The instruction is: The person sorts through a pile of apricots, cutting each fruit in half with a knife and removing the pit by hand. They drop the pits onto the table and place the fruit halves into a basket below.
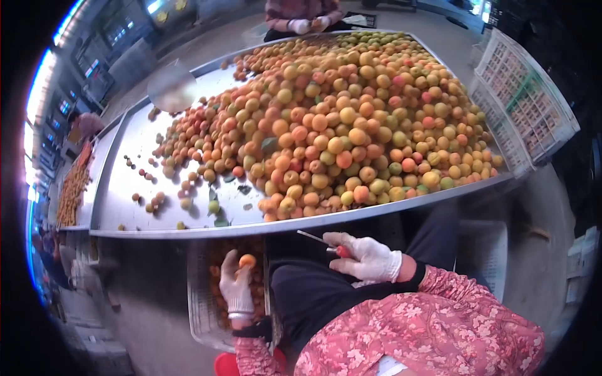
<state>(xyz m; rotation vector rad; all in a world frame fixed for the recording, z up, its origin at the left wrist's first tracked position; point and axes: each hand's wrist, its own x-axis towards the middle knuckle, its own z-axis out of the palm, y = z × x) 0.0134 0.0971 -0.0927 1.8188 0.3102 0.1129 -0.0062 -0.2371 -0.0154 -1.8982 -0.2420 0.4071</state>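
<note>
My left hand (236, 289), in a white glove, is closed on an orange apricot (247, 260) held at the fingertips. It hovers over a white plastic crate (199, 313) with apricots inside. Also gloved, my right hand (370, 258) grips a small red-handled tool (342, 251) in front of the table edge. A thin metal shaft sticks out of that tool toward the left; its exact kind I cannot tell. Just beyond both hands, a big heap of apricots (320, 122) covers much of the metal-topped table (141, 216).
A white crate (523, 94) leans at the table's right end. Another pale crate (486, 254) stands by my right leg, and a red container (227, 363) sits low near my left forearm. Across the table sits a person (304, 15) in gloves. Loose leaves (221, 220) lie near the front edge.
</note>
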